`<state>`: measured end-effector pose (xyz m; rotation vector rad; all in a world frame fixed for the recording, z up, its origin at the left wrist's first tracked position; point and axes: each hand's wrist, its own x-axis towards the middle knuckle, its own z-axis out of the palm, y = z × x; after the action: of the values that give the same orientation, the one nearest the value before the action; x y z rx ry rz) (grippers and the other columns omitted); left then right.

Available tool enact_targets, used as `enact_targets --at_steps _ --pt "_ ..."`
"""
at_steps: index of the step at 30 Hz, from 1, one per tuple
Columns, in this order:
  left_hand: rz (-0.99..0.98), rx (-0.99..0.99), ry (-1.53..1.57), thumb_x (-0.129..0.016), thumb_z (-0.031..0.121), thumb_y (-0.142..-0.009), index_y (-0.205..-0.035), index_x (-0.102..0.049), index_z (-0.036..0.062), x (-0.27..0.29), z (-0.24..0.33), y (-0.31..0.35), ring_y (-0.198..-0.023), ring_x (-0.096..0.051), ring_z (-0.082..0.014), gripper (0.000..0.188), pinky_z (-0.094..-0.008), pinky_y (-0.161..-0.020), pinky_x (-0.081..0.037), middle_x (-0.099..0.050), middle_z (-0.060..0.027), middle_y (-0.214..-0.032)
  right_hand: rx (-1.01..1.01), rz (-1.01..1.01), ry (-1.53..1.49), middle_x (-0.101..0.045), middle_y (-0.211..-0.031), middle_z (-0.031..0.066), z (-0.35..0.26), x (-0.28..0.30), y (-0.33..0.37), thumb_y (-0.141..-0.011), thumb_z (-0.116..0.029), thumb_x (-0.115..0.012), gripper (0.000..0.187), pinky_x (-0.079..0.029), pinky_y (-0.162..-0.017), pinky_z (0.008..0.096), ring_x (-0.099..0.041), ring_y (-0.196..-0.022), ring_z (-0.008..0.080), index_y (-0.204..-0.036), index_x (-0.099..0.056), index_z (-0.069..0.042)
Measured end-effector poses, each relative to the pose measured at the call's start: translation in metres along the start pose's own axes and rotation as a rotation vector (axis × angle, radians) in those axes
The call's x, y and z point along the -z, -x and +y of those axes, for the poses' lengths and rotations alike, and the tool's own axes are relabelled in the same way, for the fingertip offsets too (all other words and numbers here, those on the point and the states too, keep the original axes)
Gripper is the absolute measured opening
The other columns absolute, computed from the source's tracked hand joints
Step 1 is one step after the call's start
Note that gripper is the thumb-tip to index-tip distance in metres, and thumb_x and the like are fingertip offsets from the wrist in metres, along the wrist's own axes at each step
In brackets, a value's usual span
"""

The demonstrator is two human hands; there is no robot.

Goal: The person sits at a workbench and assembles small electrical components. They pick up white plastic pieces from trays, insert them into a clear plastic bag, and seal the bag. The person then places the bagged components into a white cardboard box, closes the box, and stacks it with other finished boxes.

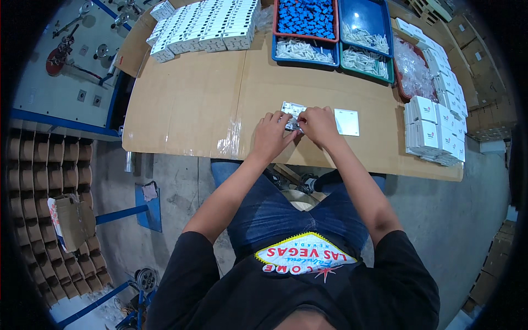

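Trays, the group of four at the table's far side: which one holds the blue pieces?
The red tray at far left, filled with small blue pieces. The two blue trays and the green tray hold white pieces instead.

Small white item (294,108), partly hidden.
Pale upper face with dark marks exposed, square-cornered at far left; set near the front edge of the tan cardboard surface (187,110), toward its middle.

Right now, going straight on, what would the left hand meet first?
The left hand would likely meet the small whitish piece right by it; whether they already touch is unclear.
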<state>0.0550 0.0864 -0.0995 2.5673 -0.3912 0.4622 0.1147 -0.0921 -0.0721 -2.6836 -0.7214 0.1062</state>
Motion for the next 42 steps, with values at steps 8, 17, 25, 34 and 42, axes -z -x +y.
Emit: enact_targets --at_steps 8,17,25,34,42 --pt "-0.061 0.031 0.057 -0.082 0.028 -0.079 -0.103 -0.069 0.0087 0.005 0.005 0.005 -0.104 -0.060 -0.0308 0.033 -0.0429 -0.087 -0.050 -0.063 -0.0106 -0.109 -0.039 -0.001 0.021 -0.063 -0.103 0.0096 -0.002 0.003 0.006 -0.079 -0.013 -0.069 0.009 -0.047 -0.085 0.0463 -0.063 -0.104 0.0280 -0.083 -0.077 -0.010" --pt "0.015 -0.005 0.102 -0.082 0.027 -0.080 -0.108 -0.066 0.0086 0.001 0.008 0.007 -0.129 -0.049 -0.0391 0.038 -0.0488 -0.107 -0.041 -0.051 -0.0199 -0.140 -0.126 0.053 0.009 -0.063 -0.107 0.0094 0.005 -0.003 0.010 -0.077 -0.014 -0.072 0.010 -0.051 -0.084 0.0455 -0.065 -0.102 0.0280 -0.085 -0.076 -0.008" --pt "-0.068 0.077 0.075 -0.084 0.049 -0.073 -0.143 -0.044 0.0044 0.000 -0.004 -0.005 -0.141 -0.040 -0.0388 0.092 -0.0573 -0.119 -0.025 -0.048 -0.0199 -0.145 -0.148 0.046 -0.219 -0.065 -0.106 0.0090 0.020 0.007 0.013 -0.086 -0.018 -0.071 0.016 -0.054 -0.081 0.0435 -0.068 -0.096 0.0302 -0.096 -0.074 -0.007" --pt "-0.175 0.080 -0.034 -0.080 0.068 -0.067 -0.145 -0.046 0.0072 -0.004 -0.026 -0.013 -0.148 -0.030 -0.0360 0.105 -0.0617 -0.121 -0.015 -0.043 -0.0180 -0.149 -0.217 0.083 -0.491 -0.071 -0.101 0.0145 0.044 0.015 0.006 -0.094 -0.022 -0.066 0.021 -0.055 -0.076 0.0390 -0.070 -0.085 0.0301 -0.102 -0.073 -0.003" --pt "-0.225 0.115 -0.056 -0.074 0.072 -0.069 -0.145 -0.048 0.0103 0.003 -0.022 -0.019 -0.149 -0.029 -0.0349 0.102 -0.0597 -0.122 -0.015 -0.041 -0.0174 -0.151 -0.132 0.077 -0.539 -0.072 -0.097 0.0147 0.048 0.030 -0.024 -0.092 -0.020 -0.066 0.021 -0.054 -0.074 0.0388 -0.070 -0.081 0.0296 -0.102 -0.073 -0.003"
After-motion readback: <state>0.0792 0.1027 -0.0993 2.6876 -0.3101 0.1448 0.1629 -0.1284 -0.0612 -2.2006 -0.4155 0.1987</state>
